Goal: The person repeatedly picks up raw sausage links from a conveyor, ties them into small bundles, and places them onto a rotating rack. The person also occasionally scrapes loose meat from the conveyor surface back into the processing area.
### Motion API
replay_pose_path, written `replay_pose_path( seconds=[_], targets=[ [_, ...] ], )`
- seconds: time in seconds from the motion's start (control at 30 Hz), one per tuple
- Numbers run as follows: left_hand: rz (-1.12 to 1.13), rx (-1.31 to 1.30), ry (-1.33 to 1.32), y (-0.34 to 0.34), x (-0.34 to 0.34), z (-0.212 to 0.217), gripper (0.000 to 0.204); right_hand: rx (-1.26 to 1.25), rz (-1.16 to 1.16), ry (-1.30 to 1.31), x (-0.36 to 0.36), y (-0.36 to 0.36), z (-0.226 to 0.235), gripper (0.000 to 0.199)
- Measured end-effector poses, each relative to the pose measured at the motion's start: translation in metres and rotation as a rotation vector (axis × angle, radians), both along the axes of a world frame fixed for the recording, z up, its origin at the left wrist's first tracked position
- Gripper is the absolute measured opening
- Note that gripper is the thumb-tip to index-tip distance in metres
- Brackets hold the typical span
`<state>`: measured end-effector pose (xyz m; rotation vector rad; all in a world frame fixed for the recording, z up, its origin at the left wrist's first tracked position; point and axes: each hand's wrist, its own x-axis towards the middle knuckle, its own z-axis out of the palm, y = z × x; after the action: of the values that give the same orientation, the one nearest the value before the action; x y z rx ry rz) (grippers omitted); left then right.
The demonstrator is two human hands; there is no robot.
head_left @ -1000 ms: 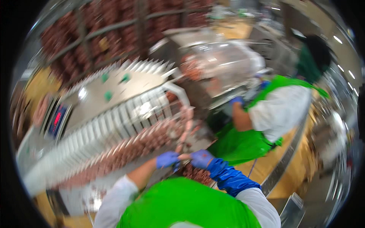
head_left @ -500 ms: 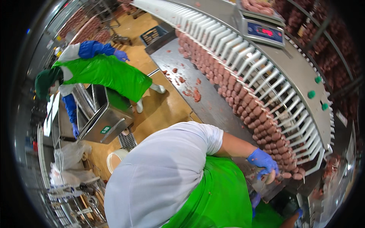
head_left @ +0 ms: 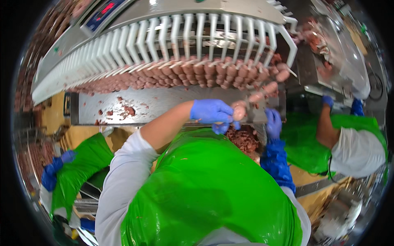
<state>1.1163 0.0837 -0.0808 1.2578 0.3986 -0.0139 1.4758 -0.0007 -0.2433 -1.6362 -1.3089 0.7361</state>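
Note:
My left hand (head_left: 211, 111), in a blue glove, is closed around the end of a sausage string (head_left: 239, 110). From there the plump pink links run up and to the right, a blurred link (head_left: 269, 87) among them, toward the near end of the hanging rack. My right hand (head_left: 273, 124), also gloved and with a blue sleeve guard, is to the right of the string with its fingers stretched upward and nothing visible in it. Below and between both hands lies a heap of ground meat (head_left: 246, 140), partly hidden by my green apron.
Linked sausages (head_left: 176, 74) hang in rows from white prongs (head_left: 162, 39) across the far side. Meat scraps (head_left: 128, 110) lie on the steel table (head_left: 92, 107). One co-worker in a green apron (head_left: 316, 141) works at the right, another (head_left: 82, 172) at the left. A scale (head_left: 102, 14) stands upper left.
My view has swung to the right, so the rack now lies straight across in front. My right hand has come into plain sight. The left hand still grips the sausage string.

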Motion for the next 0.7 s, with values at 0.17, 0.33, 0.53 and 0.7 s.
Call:
replay_pose_path(
  seconds=[0.17, 0.33, 0.53, 0.7],
  targets=[
    [-0.264, 0.848, 0.471, 0.004, 0.003, 0.037, 0.036, 0.228, 0.123, 0.024, -0.069, 0.087, 0.025, 0.02],
    [-0.282, 0.942, 0.663, 0.014, 0.001, 0.038, 0.046, 0.426, -0.212, 0.669, -0.072, 0.141, -0.055, 0.017],
    [-0.341, 0.875, 0.751, 0.013, -0.003, 0.031, 0.048, 0.224, 0.549, -1.305, -0.038, 0.136, -0.038, 0.022],
    [-0.126, 0.797, 0.597, 0.032, 0.019, 0.006, 0.049, 0.288, 0.86, -1.039, -0.003, 0.105, -0.009, 0.029]
  ],
)
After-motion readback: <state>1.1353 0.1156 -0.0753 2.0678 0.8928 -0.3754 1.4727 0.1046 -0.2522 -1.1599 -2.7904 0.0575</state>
